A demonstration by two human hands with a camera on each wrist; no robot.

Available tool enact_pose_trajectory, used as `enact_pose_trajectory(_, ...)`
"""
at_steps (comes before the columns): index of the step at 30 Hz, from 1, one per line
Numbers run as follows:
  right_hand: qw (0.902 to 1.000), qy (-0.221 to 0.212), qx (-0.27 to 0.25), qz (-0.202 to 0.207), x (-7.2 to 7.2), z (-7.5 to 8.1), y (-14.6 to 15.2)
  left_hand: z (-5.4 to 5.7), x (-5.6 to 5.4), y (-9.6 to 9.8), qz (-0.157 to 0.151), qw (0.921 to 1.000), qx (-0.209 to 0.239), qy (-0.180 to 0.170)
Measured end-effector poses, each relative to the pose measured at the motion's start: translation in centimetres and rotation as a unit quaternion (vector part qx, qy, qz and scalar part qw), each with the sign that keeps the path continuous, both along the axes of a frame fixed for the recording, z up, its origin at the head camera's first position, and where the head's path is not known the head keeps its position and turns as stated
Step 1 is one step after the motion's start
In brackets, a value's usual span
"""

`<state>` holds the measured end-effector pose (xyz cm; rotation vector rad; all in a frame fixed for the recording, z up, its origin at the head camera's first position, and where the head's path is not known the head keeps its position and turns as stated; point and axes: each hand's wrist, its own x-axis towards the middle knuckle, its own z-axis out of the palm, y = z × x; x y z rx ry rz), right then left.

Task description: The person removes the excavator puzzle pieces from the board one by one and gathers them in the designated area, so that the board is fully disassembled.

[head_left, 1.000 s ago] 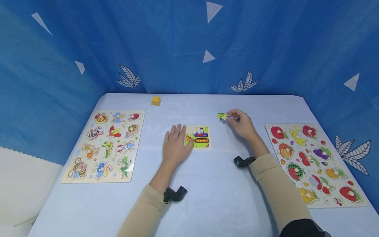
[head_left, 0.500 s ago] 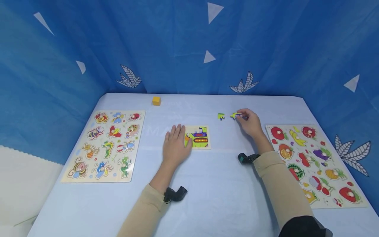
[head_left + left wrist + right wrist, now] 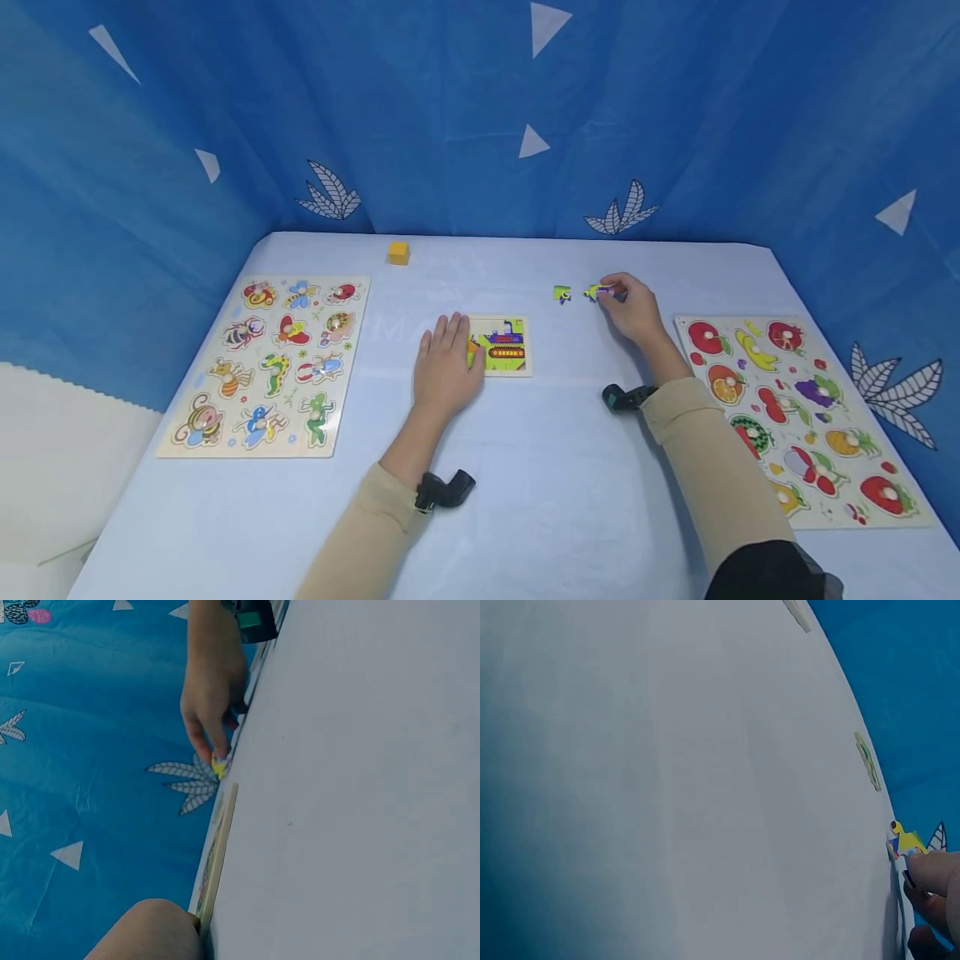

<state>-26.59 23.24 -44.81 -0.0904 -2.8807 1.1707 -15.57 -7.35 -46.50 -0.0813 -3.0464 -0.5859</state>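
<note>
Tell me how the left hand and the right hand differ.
The left hand lies with its fingers extended, while the right hand has its fingers bent, pinching a small yellow-green piece. The left hand covers the left side of the vehicle puzzle; the right hand is farther right, apart from that puzzle. Both are bare, with beige sleeves and black wrist devices behind them.

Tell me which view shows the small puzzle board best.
The head view: it shows the small board from above, its picture readable, though the left hand covers its left part. The left wrist view gives only a thin strip, nearly edge-on; the right wrist view, a small, steeply slanted sliver.
</note>
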Motion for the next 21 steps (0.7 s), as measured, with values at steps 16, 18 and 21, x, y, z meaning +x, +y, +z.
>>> enact_pose_trajectory(16, 0.9976, 0.036, 0.054, 0.025, -0.20, -0.28, -0.10, -0.14, -0.05, 0.02, 0.006, 0.9999, 0.009, 0.002)
enact_pose_trajectory(18, 0.9965, 0.045, 0.064, 0.030, -0.17, -0.32, -0.12, -0.11, -0.04, 0.02, 0.006, 0.9999, 0.009, 0.001)
enact_pose_trajectory(21, 0.9957, 0.058, 0.063, 0.035, -0.03, -0.33, -0.23, -0.06, -0.03, 0.00, 0.004, 0.9999, 0.011, 0.001)
